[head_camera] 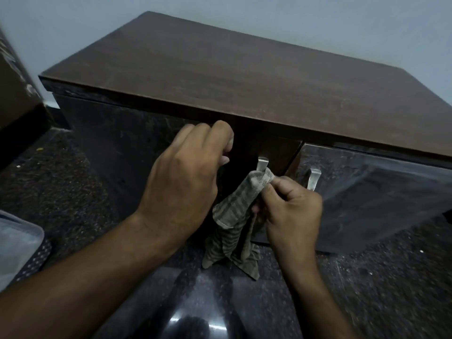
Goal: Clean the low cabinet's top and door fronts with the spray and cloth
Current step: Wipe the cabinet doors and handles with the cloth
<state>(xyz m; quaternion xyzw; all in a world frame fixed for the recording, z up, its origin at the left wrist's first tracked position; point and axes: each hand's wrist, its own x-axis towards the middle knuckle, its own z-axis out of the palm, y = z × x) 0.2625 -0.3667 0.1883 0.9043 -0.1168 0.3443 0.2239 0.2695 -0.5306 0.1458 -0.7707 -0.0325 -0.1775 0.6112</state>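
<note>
At the far left edge a brown box-like thing (14, 89) is standing on the dark speckled floor (73, 192), too blurred to name. Nearer, at the left edge, the corner of a clear plastic tub (17, 243) is showing, with a dotted mat (36, 260) lying under it.

The low cabinet (220, 77) is sitting against a pale wall (318, 23), its brown wood-grain top running from near left to far right. The left door (127, 152) is standing slightly open, its right edge swung out from the frame so that a dark gap is showing beside it.

The left hand (186, 177) is reaching in from the near left, knuckles up, with its fingers curling over the top right part of the left door, just under the top's front edge. Its fingertips are hidden, so whether they are actually gripping the door cannot be told.

Right of it, a metal handle (262, 163) is sticking out from that door. The striped grey-brown cloth (234, 216) is hanging just below this handle, its lower end reaching toward the floor. The right hand (291, 214) is pinching the cloth's upper end between thumb and curled fingers, close to the handle.

Further right, the right door (379, 192) is sitting closed, dusty and glossy, with its own metal handle (313, 178) near its left edge.
</note>
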